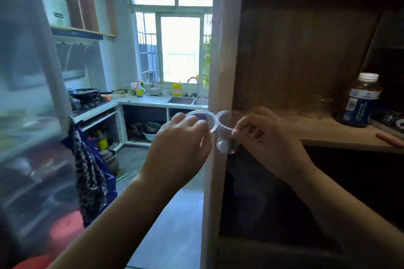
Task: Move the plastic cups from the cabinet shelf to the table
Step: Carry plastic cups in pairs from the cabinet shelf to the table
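Two clear plastic cups, held in the air just off the cabinet shelf [341, 135] edge. Left hand [181, 140]: fingers curled over the left cup [204, 119] rim. Right hand [262, 135]: fingertips pinching the right cup [225, 133] wall. Cup rims touching. Bottle [361, 102] stands farther right on the shelf.

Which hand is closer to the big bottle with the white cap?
Right. The right hand, holding a clear cup, is at the shelf's front edge, left of the bottle. The left hand holds another cup farther left, outside the cabinet.
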A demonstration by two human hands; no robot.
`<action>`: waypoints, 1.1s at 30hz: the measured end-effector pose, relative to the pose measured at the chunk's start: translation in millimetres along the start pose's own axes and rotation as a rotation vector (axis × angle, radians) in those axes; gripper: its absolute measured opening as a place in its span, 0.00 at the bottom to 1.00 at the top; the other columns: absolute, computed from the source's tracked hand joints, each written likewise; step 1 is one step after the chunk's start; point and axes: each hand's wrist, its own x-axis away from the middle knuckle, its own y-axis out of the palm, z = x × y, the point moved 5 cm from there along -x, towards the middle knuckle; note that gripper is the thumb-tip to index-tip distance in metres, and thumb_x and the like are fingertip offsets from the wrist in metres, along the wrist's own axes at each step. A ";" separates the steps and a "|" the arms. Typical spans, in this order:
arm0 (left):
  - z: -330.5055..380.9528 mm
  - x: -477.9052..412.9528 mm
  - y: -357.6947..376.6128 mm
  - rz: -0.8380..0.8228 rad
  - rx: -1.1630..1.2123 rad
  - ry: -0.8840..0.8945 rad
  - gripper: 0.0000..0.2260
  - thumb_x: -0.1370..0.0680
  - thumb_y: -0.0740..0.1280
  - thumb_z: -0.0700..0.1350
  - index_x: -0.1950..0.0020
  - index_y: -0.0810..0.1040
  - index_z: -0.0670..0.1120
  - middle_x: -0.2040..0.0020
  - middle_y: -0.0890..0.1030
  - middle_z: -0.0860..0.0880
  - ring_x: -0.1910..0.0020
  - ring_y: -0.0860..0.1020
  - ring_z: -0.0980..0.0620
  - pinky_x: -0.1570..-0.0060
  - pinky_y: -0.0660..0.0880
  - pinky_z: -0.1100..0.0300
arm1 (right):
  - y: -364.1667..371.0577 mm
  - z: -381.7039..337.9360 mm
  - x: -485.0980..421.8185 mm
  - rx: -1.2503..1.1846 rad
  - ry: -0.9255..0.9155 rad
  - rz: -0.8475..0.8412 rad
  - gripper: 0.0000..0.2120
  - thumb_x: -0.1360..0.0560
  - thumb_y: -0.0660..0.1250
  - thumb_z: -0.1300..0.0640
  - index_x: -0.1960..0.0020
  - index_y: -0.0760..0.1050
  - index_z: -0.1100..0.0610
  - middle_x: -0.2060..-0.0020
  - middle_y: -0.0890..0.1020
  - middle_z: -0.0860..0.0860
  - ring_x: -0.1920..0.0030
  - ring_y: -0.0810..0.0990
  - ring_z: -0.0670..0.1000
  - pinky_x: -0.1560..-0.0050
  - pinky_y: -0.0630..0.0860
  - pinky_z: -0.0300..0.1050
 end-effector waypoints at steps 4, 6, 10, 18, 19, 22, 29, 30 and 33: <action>-68.6 52.9 -59.7 -0.018 -0.093 -0.133 0.06 0.26 0.64 0.44 0.61 0.76 0.44 0.64 0.79 0.47 0.60 0.74 0.45 0.63 0.73 0.52 | 68.9 -68.1 -10.4 -0.173 -0.016 -0.055 0.03 0.30 0.72 0.56 0.61 0.78 0.52 0.61 0.76 0.45 0.64 0.78 0.47 0.63 0.77 0.47; -102.0 84.8 -92.8 -0.037 -0.161 -0.213 0.05 0.26 0.65 0.44 0.61 0.77 0.44 0.64 0.79 0.48 0.59 0.75 0.45 0.64 0.71 0.55 | 106.4 -110.5 -14.4 -0.242 -0.049 -0.089 0.02 0.30 0.72 0.56 0.61 0.79 0.52 0.61 0.76 0.45 0.63 0.78 0.46 0.62 0.76 0.42; -166.5 159.6 -171.0 -0.085 -0.300 -0.359 0.07 0.26 0.63 0.46 0.60 0.76 0.44 0.63 0.78 0.46 0.57 0.74 0.45 0.61 0.71 0.54 | 183.3 -209.8 -18.7 -0.376 -0.181 -0.164 0.02 0.30 0.72 0.58 0.60 0.79 0.53 0.61 0.75 0.46 0.63 0.77 0.46 0.63 0.74 0.40; -227.9 312.7 -347.5 -0.026 -0.610 -0.672 0.08 0.25 0.63 0.44 0.62 0.76 0.41 0.66 0.77 0.45 0.61 0.73 0.45 0.64 0.73 0.47 | 302.4 -429.2 -3.2 -0.647 -0.429 -0.366 0.02 0.30 0.71 0.54 0.58 0.79 0.51 0.60 0.76 0.47 0.63 0.77 0.47 0.60 0.76 0.45; -229.5 329.7 -366.9 -0.016 -0.642 -0.712 0.09 0.25 0.62 0.44 0.62 0.76 0.41 0.66 0.77 0.46 0.61 0.73 0.46 0.64 0.73 0.48 | 310.7 -454.9 0.0 -0.674 -0.464 -0.390 0.02 0.30 0.71 0.53 0.58 0.79 0.51 0.60 0.76 0.47 0.63 0.77 0.48 0.61 0.76 0.47; -227.4 375.4 -416.0 0.007 -0.733 -0.801 0.10 0.25 0.60 0.45 0.62 0.75 0.42 0.67 0.75 0.48 0.62 0.71 0.49 0.65 0.71 0.55 | 327.8 -524.9 11.3 -0.773 -0.559 -0.422 0.03 0.30 0.71 0.54 0.57 0.79 0.50 0.59 0.75 0.45 0.63 0.77 0.47 0.61 0.76 0.48; -224.2 455.5 -480.9 0.016 -0.931 -0.998 0.08 0.24 0.63 0.45 0.62 0.76 0.44 0.65 0.77 0.49 0.61 0.72 0.49 0.66 0.65 0.60 | 365.5 -634.5 47.5 -0.910 -0.745 -0.540 0.02 0.28 0.70 0.53 0.57 0.78 0.47 0.57 0.75 0.43 0.62 0.76 0.41 0.64 0.73 0.38; -227.1 463.3 -485.6 0.016 -0.947 -1.017 0.09 0.24 0.63 0.44 0.63 0.76 0.44 0.66 0.76 0.49 0.61 0.72 0.49 0.65 0.65 0.60 | 372.7 -644.2 51.4 -0.926 -0.763 -0.558 0.02 0.28 0.69 0.53 0.57 0.77 0.47 0.57 0.74 0.43 0.61 0.76 0.41 0.64 0.74 0.38; -241.5 480.8 -493.0 0.018 -0.972 -1.058 0.10 0.24 0.62 0.43 0.64 0.76 0.42 0.67 0.75 0.48 0.62 0.72 0.48 0.67 0.69 0.56 | 397.1 -666.0 57.7 -0.974 -0.801 -0.617 0.00 0.27 0.68 0.52 0.56 0.77 0.48 0.57 0.74 0.43 0.60 0.76 0.42 0.62 0.74 0.38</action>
